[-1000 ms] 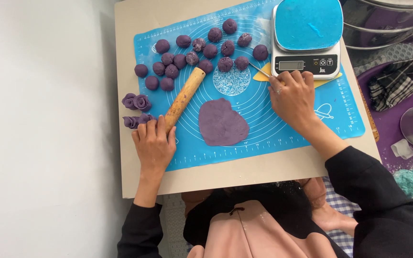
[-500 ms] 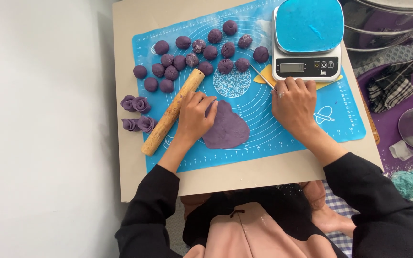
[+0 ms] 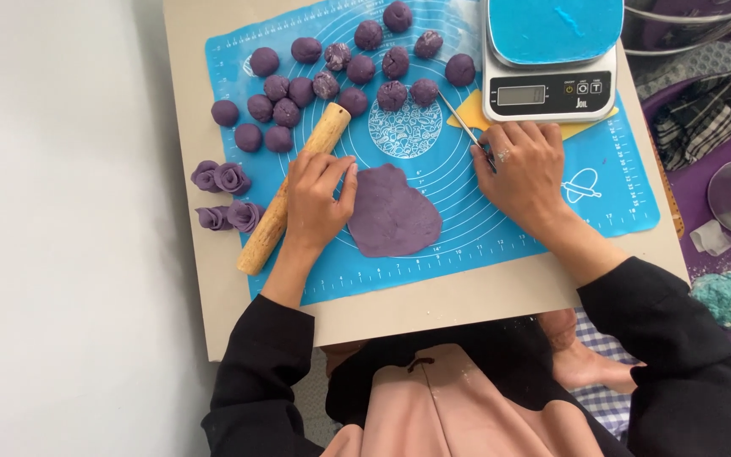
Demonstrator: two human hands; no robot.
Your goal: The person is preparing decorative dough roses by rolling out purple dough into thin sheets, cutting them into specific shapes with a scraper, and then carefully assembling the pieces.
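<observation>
Left hand (image 3: 319,199) lies on the blue mat (image 3: 611,190), fingers loosely curled, grip empty, fingertips touching the left edge of the flat purple dough sheet (image 3: 392,211) at mat centre. Rolling pin (image 3: 294,188) just beside it. Right hand (image 3: 522,173) pinches a thin metal tool (image 3: 464,127) below the scale (image 3: 552,59).

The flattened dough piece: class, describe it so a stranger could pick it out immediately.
Find the blue mat. Near its front middle, by the left hand, lies the flattened dough piece. It alone is a flat purple sheet; its neighbours are round balls.
</observation>
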